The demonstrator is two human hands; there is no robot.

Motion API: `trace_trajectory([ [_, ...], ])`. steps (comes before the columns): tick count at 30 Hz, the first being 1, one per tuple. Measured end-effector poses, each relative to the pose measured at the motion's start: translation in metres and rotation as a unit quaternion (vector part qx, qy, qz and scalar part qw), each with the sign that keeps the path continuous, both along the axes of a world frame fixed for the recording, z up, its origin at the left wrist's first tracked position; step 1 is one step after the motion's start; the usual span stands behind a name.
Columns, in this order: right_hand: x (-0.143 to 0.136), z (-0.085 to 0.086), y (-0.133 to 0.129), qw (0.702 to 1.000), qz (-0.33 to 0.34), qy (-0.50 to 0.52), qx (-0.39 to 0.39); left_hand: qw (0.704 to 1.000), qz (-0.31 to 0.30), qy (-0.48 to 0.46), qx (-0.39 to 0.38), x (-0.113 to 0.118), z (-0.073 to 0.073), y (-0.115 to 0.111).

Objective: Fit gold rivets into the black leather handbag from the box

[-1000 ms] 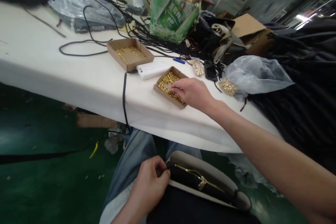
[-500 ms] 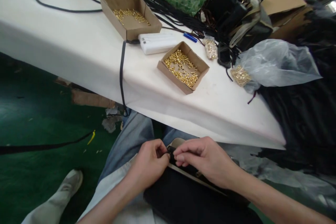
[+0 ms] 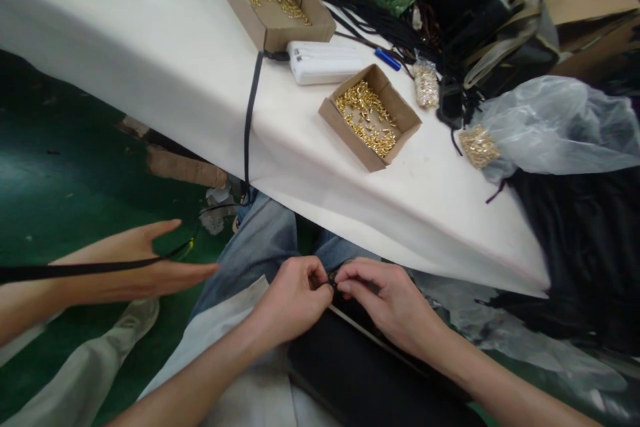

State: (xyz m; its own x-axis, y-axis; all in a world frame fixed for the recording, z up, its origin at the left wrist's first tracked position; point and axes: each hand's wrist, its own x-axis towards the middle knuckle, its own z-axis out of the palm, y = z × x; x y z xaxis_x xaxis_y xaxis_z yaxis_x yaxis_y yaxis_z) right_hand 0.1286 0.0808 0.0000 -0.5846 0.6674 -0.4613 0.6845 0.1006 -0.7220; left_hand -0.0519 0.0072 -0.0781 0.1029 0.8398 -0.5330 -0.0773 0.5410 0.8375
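On my lap lies a black bag-like piece with a thin pale edge along its opening. My left hand is closed at that edge, thumb and index finger pinching a dark part of it. Close against it, my right hand is closed too, its fingertips meeting the left ones; what they pinch is too small and too covered to make out. Above my hands on the table stands a small cardboard tray of gold-coloured metal studs.
A second cardboard tray, a white power bank, a blue pen-like piece and a clear bag with gold pieces lie on the white table. At left, another person's open hand reaches in beside a hanging black strap.
Another person's hand has come in from the left. My right fingertips have closed in on my left ones. The view has shifted, moving the table things up and right.
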Motion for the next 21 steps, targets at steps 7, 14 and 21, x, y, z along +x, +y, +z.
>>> trace_trajectory([
  [7, 0.001, -0.005, -0.001, 0.998, 0.024, 0.030, 0.042, 1.000, 0.010, -0.016, -0.001, 0.002, -0.004, 0.000],
  [14, 0.005, -0.014, -0.007, 0.992, 0.082, 0.009, 0.096, 1.000, 0.014, -0.019, 0.012, 0.004, -0.008, -0.005],
  [21, 0.005, -0.017, -0.007, 0.982, 0.116, 0.047, 0.139, 1.000, 0.011, -0.003, 0.012, 0.002, -0.008, -0.012],
])
